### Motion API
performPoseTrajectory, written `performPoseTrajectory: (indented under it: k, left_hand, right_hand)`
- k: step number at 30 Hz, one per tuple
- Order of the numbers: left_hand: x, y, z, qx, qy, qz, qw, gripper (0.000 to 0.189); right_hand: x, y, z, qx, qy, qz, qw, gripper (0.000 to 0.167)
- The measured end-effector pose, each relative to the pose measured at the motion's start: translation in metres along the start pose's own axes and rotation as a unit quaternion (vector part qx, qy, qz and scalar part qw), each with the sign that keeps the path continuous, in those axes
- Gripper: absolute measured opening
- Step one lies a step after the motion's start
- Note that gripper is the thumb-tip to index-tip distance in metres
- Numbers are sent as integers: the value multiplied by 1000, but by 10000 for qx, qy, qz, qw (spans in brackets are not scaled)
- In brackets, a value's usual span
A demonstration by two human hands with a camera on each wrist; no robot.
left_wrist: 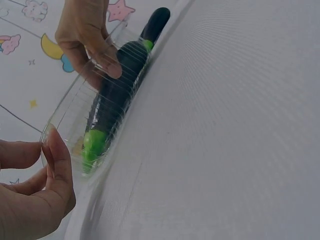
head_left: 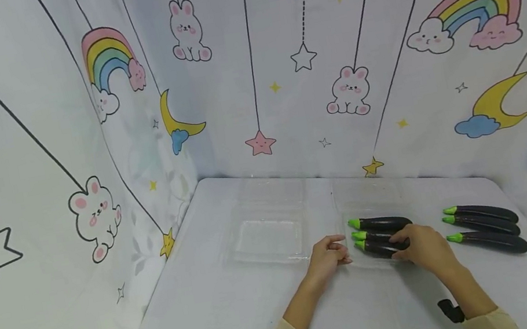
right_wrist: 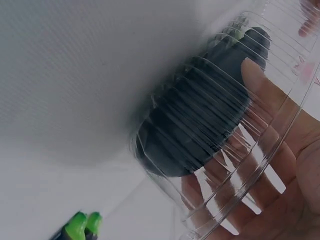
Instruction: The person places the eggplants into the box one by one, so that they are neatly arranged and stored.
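Note:
Three dark eggplants with bright green stems lie side by side in a clear plastic box; the front eggplant [head_left: 375, 249] is nearest the viewer, the back eggplant [head_left: 385, 222] farthest. My left hand [head_left: 326, 257] pinches the box's left rim between thumb and fingers, seen close up in the left wrist view. Reaching in from the right, my right hand [head_left: 428, 248] holds the front eggplant near its thick end. In the right wrist view the thumb [right_wrist: 255, 75] presses on the dark eggplant [right_wrist: 195, 110], and the other fingers show through the ribbed clear wall.
Left of the filled box stands a second clear plastic box [head_left: 235, 246] with its lid raised behind it. Three more eggplants [head_left: 491, 243] lie on the white table [head_left: 207, 327] to the right. A patterned cloth wall [head_left: 271, 28] rises behind the table and along its left side.

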State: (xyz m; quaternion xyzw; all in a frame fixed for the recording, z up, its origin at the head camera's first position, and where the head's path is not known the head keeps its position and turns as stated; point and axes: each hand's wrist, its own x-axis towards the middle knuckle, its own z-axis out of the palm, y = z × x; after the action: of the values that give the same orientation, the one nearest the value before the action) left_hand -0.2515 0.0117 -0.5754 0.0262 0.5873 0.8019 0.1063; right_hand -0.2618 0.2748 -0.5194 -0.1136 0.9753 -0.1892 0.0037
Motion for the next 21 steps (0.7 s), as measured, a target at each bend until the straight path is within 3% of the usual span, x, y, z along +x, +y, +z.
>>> performPoseTrajectory:
  k: [10,16,21]
  left_hand:
    - [2,1,1,-24,-22,-22,10000,37]
    - [1,2,0,-65,47,-59,10000,37]
    - [-1,3,0,-43,95,-115,9999,38]
  right_hand:
    - [-3,5,1,78,130,-68,9999,39]
    - [-6,9,-3,592,-3,-5,9982,40]
    - [-9,15,-8,751,152,-94,9970,36]
